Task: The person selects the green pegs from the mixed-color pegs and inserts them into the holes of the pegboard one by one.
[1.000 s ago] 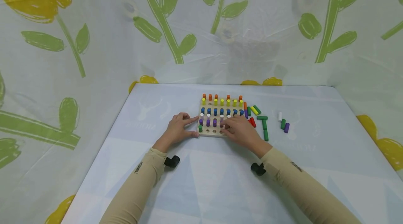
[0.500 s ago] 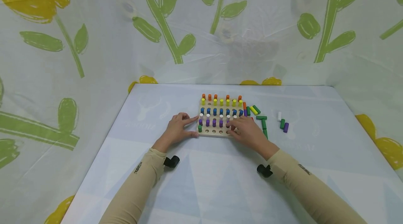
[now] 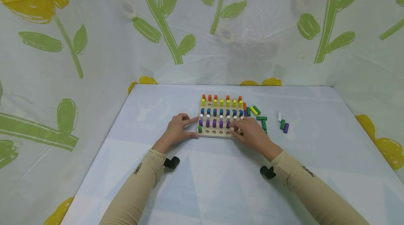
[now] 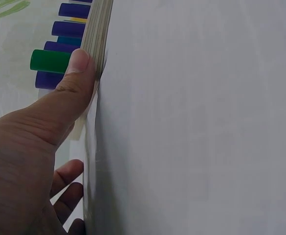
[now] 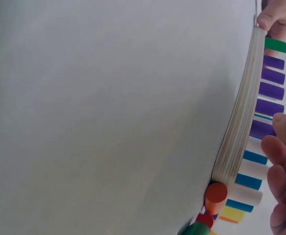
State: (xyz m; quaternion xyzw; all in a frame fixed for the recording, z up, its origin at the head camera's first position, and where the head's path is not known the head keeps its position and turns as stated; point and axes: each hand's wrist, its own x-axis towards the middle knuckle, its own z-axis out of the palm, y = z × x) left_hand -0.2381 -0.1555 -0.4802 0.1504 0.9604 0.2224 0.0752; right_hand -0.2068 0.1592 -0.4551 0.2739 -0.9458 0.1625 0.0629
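A wooden peg board stands on the table, with rows of orange, yellow, blue, white and purple pegs upright in it. My left hand rests at the board's left end, index finger and thumb stretched to its edge. In the left wrist view the thumb presses the edge beside a green peg. My right hand is over the right end, pinching the top of a purple peg, the last visible in its row. That hand hides the row's right end. Holes show in the front row beyond the green peg.
Loose green pegs, a yellow peg and an orange peg lie right of the board. Farther right lie a white peg, a green peg and a purple peg. A patterned sheet hangs behind.
My right hand has moved rightward along the purple row, from the fourth peg to the fifth, leaving the fourth standing in view. My left hand has kept its place at the board.
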